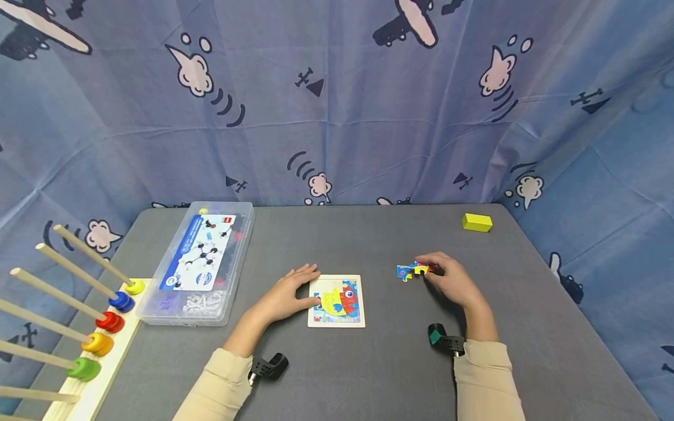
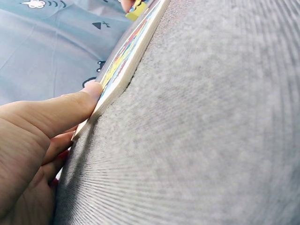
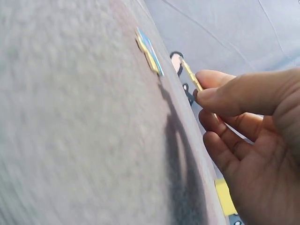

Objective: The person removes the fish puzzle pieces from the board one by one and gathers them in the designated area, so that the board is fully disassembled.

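A square wooden jigsaw puzzle board (image 1: 337, 324) with a red and yellow fish picture lies flat on the grey table. My left hand (image 1: 284, 295) is at its left side, fingers extended toward the upper left corner and the thumb resting on the left edge. In the left wrist view that thumb (image 2: 77, 107) lies on the board's rim. To the right of the board, my right hand (image 1: 453, 283) pinches a thin jigsaw piece (image 3: 191, 75) between thumb and forefinger, raised off the table. Beneath and beside it, a blue and yellow jigsaw piece (image 3: 149, 51) lies on the table.
A clear plastic case (image 1: 229, 292) with a molecule-model label stands at the left. Beside it is a wooden peg rack (image 1: 118, 351) with coloured rings. A yellow block (image 1: 476, 223) sits at the back right. A blue patterned curtain (image 1: 337, 117) hangs behind the table.
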`<state>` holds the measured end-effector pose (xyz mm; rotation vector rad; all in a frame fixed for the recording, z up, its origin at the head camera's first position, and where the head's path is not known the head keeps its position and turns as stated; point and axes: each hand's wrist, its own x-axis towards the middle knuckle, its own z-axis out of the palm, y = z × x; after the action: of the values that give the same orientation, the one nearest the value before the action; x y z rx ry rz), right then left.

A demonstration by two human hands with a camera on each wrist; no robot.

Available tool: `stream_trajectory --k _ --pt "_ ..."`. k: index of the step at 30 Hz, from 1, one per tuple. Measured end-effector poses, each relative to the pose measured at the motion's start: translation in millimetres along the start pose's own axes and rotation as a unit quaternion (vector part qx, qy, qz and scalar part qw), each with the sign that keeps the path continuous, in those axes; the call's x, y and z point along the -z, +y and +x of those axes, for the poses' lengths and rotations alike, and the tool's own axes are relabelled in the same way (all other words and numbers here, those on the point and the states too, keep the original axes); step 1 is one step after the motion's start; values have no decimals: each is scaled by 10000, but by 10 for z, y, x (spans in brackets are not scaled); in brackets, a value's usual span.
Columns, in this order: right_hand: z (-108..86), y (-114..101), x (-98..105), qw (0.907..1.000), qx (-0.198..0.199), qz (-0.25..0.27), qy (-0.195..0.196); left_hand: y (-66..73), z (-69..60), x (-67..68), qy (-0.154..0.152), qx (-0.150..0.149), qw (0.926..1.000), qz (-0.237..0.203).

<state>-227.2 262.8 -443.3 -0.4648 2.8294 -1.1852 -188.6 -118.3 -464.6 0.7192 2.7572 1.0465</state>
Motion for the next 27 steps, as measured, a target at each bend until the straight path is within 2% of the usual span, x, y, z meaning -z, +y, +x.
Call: stream_trajectory --k 12,27 --pt "-78 124 98 9997 -176 -118 128 4 -2 3 -27 -14 10000 -45" --pt "-77 198 62 9989 -342 -271 178 -11 -9 -11 -21 -8 10000 17"
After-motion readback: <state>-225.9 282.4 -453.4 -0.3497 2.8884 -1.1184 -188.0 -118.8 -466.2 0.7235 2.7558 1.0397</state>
